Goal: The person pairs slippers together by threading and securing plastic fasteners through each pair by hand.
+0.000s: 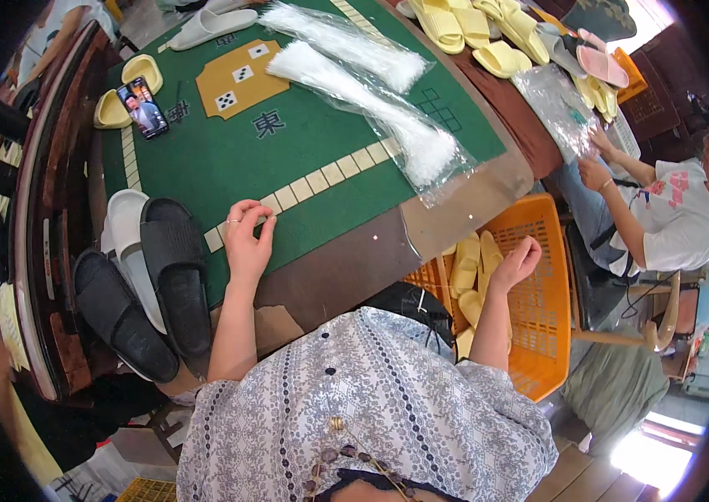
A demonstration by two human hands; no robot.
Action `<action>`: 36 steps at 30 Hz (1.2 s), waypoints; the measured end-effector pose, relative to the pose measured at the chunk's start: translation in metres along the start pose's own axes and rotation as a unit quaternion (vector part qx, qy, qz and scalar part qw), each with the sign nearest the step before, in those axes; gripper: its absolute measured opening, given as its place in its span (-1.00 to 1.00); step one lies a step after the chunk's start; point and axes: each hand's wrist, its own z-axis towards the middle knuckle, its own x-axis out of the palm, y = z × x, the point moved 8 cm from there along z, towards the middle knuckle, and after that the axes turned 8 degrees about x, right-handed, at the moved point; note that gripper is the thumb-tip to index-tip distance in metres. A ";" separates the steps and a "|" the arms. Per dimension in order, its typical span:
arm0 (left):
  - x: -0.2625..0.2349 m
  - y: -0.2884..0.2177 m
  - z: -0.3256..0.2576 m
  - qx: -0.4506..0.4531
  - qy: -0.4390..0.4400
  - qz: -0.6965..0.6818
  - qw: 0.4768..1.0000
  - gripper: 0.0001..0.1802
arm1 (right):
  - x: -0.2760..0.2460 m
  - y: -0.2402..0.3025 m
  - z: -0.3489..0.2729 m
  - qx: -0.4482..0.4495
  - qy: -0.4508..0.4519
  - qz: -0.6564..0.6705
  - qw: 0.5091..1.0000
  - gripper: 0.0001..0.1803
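Observation:
My left hand [249,239] is over the near edge of the green mat [321,226], fingers bent and thumb drawn toward them in a loose pinch. What it may hold is too small to make out. To the right, above the orange basket [549,335], my right hand [518,266] is raised with its fingers curled closed, their contents hidden. Yellow slippers [467,272] lie in that basket. Left of my left hand sit black slippers [177,280] and a white slipper [128,219]. Clear bags of thin white plastic strands [421,155] lie across the mat.
A phone [143,109] leans on a yellow slipper [143,71] at the far left. A grey slipper [212,29] and more yellow slippers [501,58] lie at the back. On the right, a seated person [664,209] handles a clear bag [551,105]. A dark wooden frame [45,251] borders the left.

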 end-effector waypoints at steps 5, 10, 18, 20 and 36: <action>0.002 -0.006 0.004 0.008 0.007 0.006 1.000 -0.91 | -0.116 -0.261 0.002 0.342 0.009 -0.246 0.907 -0.82; 0.010 -0.001 0.007 0.008 0.010 0.002 1.000 -0.91 | -0.143 -0.344 -0.075 0.260 0.238 -0.611 0.709 -0.62; 0.009 -0.010 0.007 0.007 -0.001 0.041 0.999 -0.94 | -0.015 -0.381 -0.092 0.502 0.250 -0.267 0.783 -0.37; 0.015 -0.010 0.009 -0.003 0.016 0.068 0.998 -0.94 | 0.012 -0.384 -0.082 0.443 0.217 -0.259 0.830 -0.23; 0.011 -0.010 0.008 0.014 -0.010 0.048 0.999 -0.94 | -0.069 -0.230 -0.090 0.474 0.047 0.282 0.833 -0.38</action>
